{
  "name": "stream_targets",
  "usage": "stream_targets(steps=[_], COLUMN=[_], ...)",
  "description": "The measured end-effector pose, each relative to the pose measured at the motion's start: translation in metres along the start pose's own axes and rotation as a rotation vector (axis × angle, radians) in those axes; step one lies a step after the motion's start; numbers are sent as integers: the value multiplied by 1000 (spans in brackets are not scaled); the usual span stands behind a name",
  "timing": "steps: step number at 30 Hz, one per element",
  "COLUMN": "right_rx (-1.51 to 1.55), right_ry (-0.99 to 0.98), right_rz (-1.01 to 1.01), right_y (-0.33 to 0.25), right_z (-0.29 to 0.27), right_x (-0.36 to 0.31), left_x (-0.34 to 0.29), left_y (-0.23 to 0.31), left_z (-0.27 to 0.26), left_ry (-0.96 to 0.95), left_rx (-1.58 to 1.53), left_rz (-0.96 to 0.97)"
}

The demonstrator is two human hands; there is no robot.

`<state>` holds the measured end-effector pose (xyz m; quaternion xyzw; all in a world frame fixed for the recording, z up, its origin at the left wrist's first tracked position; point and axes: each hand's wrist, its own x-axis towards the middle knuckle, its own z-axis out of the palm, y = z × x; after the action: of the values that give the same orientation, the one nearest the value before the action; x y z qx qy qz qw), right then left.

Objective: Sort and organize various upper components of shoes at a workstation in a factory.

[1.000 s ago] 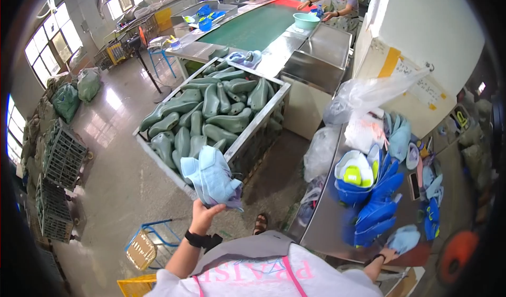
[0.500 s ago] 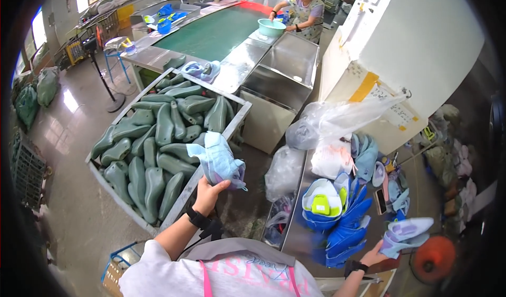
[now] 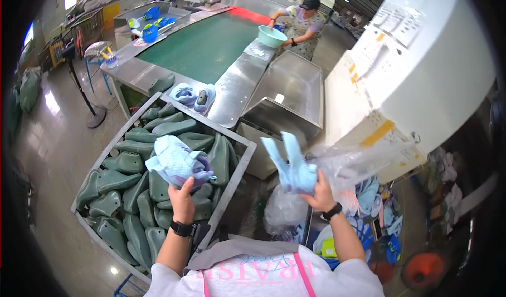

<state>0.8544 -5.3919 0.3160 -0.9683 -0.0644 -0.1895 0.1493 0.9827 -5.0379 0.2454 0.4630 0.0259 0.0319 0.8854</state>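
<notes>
over the bin [image 3: 233, 178], left hand [image 3: 182, 196] grips a blue upper [image 3: 175, 159] ahead; right hand [image 3: 319, 192] pinches, seemingly, another [image 3: 298, 171].

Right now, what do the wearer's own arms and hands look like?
Left hand and right hand are gloveless. Left black wristband, right black wristband; a dark piece beside the left one is unclear. Forearms bare below short whitish fabric sleeves.

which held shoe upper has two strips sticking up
The light blue upper in the right hand; the left hand holds a rounder one without any.
</notes>
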Motion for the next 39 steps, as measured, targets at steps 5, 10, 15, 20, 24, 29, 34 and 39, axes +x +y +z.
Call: stream_targets(steps=[5, 10, 15, 20, 24, 29, 34, 39], right_rx=[427, 419, -13, -209, -124, -20, 772, 991], right_ry=[-118, -179, -176, -311, -676, -480, -439, -505], right_rz=[-15, 36, 203, 200, 154, -187, -558, -301], right_y=[-3, 34, 63, 79, 99, 38, -29, -13], right_z=[67, 152, 220, 292, 343, 290, 265, 286], right_x=[119, 227, 335, 397, 407, 398, 368, 373], left_x=[22, 29, 50, 82, 119, 159, 212, 236], left_y=[2, -1, 15, 9, -10, -29, -65, -61], left_z=[-17, -34, -22, -3, 10, 18, 49, 43], left_ry=[104, 184, 194, 186, 199, 304, 172, -71], left_rx=[-43, -72, 42, 145, 108, -115, -22, 127], left_rz=[46, 79, 102, 96, 63, 129, -25, -52])
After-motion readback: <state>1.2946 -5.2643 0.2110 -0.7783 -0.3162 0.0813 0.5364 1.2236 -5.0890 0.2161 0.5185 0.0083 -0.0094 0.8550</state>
